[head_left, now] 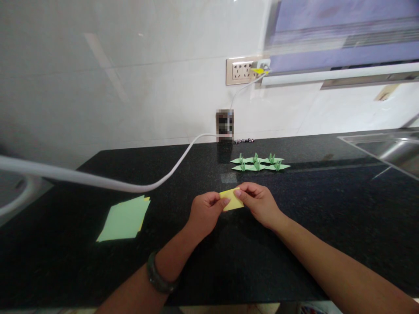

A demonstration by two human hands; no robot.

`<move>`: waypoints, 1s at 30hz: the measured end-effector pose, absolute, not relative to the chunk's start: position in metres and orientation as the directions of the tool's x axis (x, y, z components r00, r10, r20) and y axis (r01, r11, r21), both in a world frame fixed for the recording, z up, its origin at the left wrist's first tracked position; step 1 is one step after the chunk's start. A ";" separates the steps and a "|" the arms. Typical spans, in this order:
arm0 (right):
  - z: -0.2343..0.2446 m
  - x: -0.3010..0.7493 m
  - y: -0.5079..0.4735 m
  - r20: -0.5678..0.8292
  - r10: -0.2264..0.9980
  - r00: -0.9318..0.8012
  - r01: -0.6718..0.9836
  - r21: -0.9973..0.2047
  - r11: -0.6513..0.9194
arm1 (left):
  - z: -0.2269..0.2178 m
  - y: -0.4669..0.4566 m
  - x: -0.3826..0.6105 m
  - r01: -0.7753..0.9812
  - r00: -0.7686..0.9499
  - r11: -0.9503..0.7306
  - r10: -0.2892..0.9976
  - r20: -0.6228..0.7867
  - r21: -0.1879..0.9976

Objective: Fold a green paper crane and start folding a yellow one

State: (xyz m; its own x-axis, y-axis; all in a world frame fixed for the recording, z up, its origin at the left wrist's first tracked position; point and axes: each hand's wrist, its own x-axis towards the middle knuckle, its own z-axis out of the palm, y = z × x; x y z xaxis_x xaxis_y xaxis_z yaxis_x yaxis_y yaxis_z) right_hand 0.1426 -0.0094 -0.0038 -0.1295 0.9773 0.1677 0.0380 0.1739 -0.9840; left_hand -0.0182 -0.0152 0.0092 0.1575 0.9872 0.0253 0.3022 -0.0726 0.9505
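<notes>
A small yellow piece of folded paper (231,201) is held just above the dark counter, between my two hands. My left hand (205,213) pinches its left side, thumb on top. On the right side, my right hand (262,203) grips the upper corner between thumb and fingers. Beyond the hands, several green paper cranes (257,165) stand in two rows on the counter. To the left lies a stack of square paper sheets (124,220), light green on top with yellow edges showing beneath.
A white cable (140,187) arcs across the left side toward a pixelated upright object (224,125) by the wall. A beaded string (244,141) lies beside it. The steel sink (393,150) is at the right, and a wall socket (242,70) sits above the black counter (203,266).
</notes>
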 end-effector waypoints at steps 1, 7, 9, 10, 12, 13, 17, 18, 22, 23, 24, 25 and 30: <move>-0.004 0.143 -0.010 0.171 0.977 -0.131 0.045 -0.983 0.178 | 0.009 -0.015 -0.018 0.302 0.158 -0.075 0.987 0.028 0.950; -0.003 0.142 -0.012 0.203 0.970 -0.131 0.082 -0.973 0.214 | 0.006 -0.015 -0.021 0.276 0.187 -0.095 0.981 0.044 0.956; -0.003 0.142 -0.012 0.209 0.969 -0.129 0.087 -0.971 0.221 | 0.005 -0.014 -0.021 0.279 0.192 -0.108 0.980 0.054 0.954; -0.003 0.142 -0.012 0.211 0.969 -0.129 0.090 -0.971 0.223 | 0.004 -0.014 -0.022 0.290 0.192 -0.117 0.979 0.062 0.950; -0.002 0.141 -0.012 0.212 0.969 -0.129 0.095 -0.970 0.225 | 0.004 -0.015 -0.022 0.310 0.194 -0.141 0.977 0.083 0.940; -0.002 0.141 -0.012 0.210 0.969 -0.129 0.095 -0.970 0.223 | 0.005 -0.015 -0.023 0.313 0.200 -0.153 0.975 0.093 0.937; -0.001 0.141 -0.012 0.210 0.969 -0.132 0.101 -0.969 0.224 | 0.006 -0.016 -0.023 0.267 0.235 -0.167 0.966 0.104 0.949; 0.000 0.141 -0.012 0.212 0.968 -0.132 0.109 -0.968 0.227 | 0.006 -0.017 -0.023 0.248 0.240 -0.160 0.966 0.100 0.955; 0.000 0.142 -0.011 0.201 0.973 -0.116 0.107 -0.971 0.214 | 0.005 -0.015 -0.021 0.212 0.240 -0.126 0.968 0.073 0.969; 0.000 0.142 -0.011 0.196 0.974 -0.111 0.091 -0.974 0.206 | 0.005 -0.015 -0.021 0.204 0.256 -0.104 0.965 0.050 0.973; 0.000 0.143 -0.011 0.193 0.976 -0.104 0.074 -0.977 0.201 | 0.004 -0.014 -0.020 0.192 0.283 -0.074 0.959 0.017 0.979; 0.000 0.143 -0.011 0.192 0.977 -0.096 0.059 -0.978 0.198 | 0.004 -0.014 -0.019 0.178 0.315 -0.037 0.949 -0.021 0.983; 0.000 0.143 -0.010 0.185 0.980 -0.068 0.044 -0.981 0.188 | 0.002 -0.013 -0.018 0.150 0.405 0.058 0.907 -0.114 0.987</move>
State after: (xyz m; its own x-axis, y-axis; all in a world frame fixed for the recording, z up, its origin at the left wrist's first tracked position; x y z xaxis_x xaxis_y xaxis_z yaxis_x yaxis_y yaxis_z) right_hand 0.1430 -0.0101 0.0003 -0.0677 0.9804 0.1849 0.0437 0.1881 -0.9812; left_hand -0.0180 -0.0135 0.0020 0.4051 0.9071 -0.1144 0.1497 0.0576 0.9870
